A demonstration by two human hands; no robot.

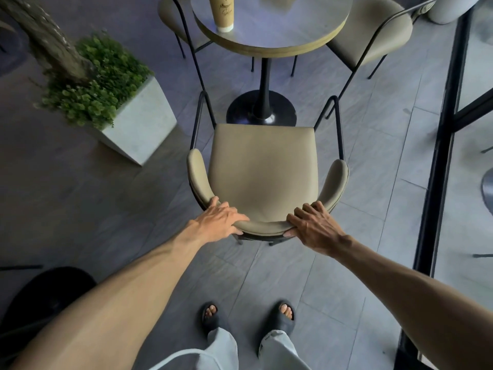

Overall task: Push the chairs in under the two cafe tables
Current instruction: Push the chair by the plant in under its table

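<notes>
— Olive-padded chair (262, 169) pulled out at six o'clock of round table (272, 25)?
— Yes. Left hand (217, 218), right hand (310, 227) clamped on backrest. Next: straight push toward twelve, armrests under the top.

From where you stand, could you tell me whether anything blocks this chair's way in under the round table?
Only partly: the floor ahead of the chair looks bare, but the table's black base stands dead ahead of the seat and should limit how far it slides under the round table.
</notes>
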